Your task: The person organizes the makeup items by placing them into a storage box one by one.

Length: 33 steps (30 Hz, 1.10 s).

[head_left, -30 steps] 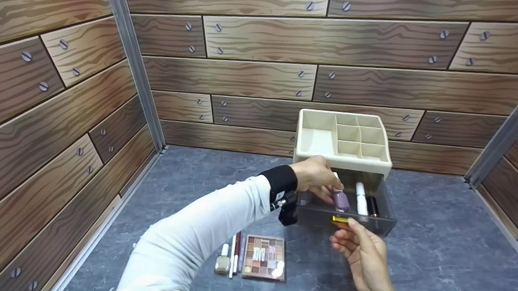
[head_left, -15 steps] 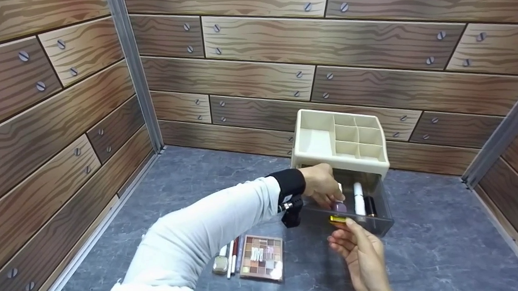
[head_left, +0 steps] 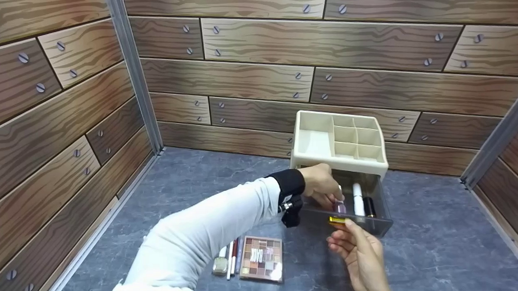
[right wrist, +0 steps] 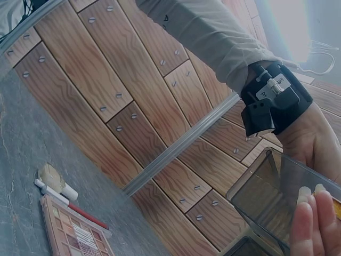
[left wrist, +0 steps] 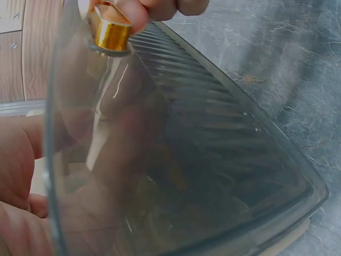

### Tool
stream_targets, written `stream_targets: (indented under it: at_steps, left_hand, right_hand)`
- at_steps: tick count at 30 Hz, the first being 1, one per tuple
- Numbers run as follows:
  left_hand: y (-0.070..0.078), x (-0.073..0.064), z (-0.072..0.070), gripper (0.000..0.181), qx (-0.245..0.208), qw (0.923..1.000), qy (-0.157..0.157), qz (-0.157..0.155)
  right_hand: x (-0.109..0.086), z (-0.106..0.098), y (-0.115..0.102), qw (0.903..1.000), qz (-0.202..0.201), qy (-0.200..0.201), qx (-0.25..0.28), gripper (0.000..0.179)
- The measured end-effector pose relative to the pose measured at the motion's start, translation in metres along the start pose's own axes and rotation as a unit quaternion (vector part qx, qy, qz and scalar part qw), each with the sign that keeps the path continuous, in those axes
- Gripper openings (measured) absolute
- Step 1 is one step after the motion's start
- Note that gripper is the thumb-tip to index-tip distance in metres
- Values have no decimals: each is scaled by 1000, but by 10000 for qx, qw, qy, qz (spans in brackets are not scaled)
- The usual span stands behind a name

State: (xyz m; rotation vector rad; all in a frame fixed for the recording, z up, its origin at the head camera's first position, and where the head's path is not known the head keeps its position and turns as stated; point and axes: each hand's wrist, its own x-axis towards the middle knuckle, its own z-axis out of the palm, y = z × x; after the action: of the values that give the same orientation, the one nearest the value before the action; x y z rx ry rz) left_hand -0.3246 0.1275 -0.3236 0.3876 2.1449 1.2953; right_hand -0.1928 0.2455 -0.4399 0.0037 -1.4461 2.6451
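Observation:
A cream desktop organizer (head_left: 339, 162) has its smoky clear drawer (head_left: 384, 227) pulled out. My left hand (head_left: 322, 182) reaches down into the drawer and pinches a purple nail polish bottle (head_left: 340, 207) near its pale cap. Fingers partly hide the bottle, which is low in the drawer. At the drawer's front, my right hand (head_left: 362, 254) pinches the gold handle (head_left: 337, 220), also visible in the left wrist view. Right of the bottle, inside the drawer, lie a white tube (head_left: 358, 200) and a black tube (head_left: 369, 207).
Left of the drawer, an eyeshadow palette (head_left: 261, 258) lies on the grey marbled surface. Beside it are several slim pencils (head_left: 233, 258) and a nail polish bottle with a white cap (head_left: 220, 265). Wood-patterned walls (head_left: 239, 73) stand behind and at both sides.
The left hand has lowered the purple nail polish bottle deeper into the drawer and shifted slightly right. The right hand keeps its grip on the gold handle.

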Motion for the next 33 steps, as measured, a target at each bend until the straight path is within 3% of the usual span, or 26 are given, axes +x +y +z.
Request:
stream_targets:
  at_steps: [6,12,18,24,30,33]
  left_hand:
    - [0,-3,-3,17,-97,9999,-126,-33]
    - [4,-11,-10,13,-514,9980,-357,0]
    - [3,-28,-27,13,-826,9942,-469,500]
    - [-15,-52,-48,22,-1152,9873,-385,1028]
    - [-37,-76,-66,32,-936,9827,-442,1533]
    - [-48,-85,-72,32,-885,9820,-476,1599]
  right_hand:
    - [0,1,0,9997,159,184,-71,32]
    - [0,1,-1,9991,266,278,-184,32]
    - [1,2,-1,9994,223,239,-105,33]
    - [-1,2,2,9998,128,94,-116,33]
    - [0,1,0,9998,131,132,-60,33]
    - [0,0,0,9998,160,132,-33,34]
